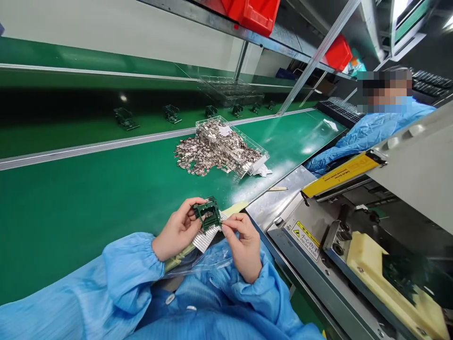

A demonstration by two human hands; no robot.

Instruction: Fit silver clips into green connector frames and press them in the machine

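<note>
My left hand [179, 229] is closed around a dark green plastic frame [208, 213], an open box-like part with a gap through its middle. The frame is tilted, held up over the near edge of the green work surface. At its right side, the thumb and fingers of my right hand [245, 243] pinch together against the frame's edge. Whatever lies between those fingertips is too small to make out. Just under the frame shows a white ribbed strip [205, 240]. Farther off, a heap of small silvery metal pieces [198, 156] spills from a clear plastic box [247, 141].
Several similar green frames [172, 114] stand on a belt [88, 130] behind a metal rail. To my right is a machine [307, 236] with a yellow hand-injury warning label. A co-worker in a blue sleeve [354, 134] sits beyond it. Red bins [260, 16] rest on the shelf overhead.
</note>
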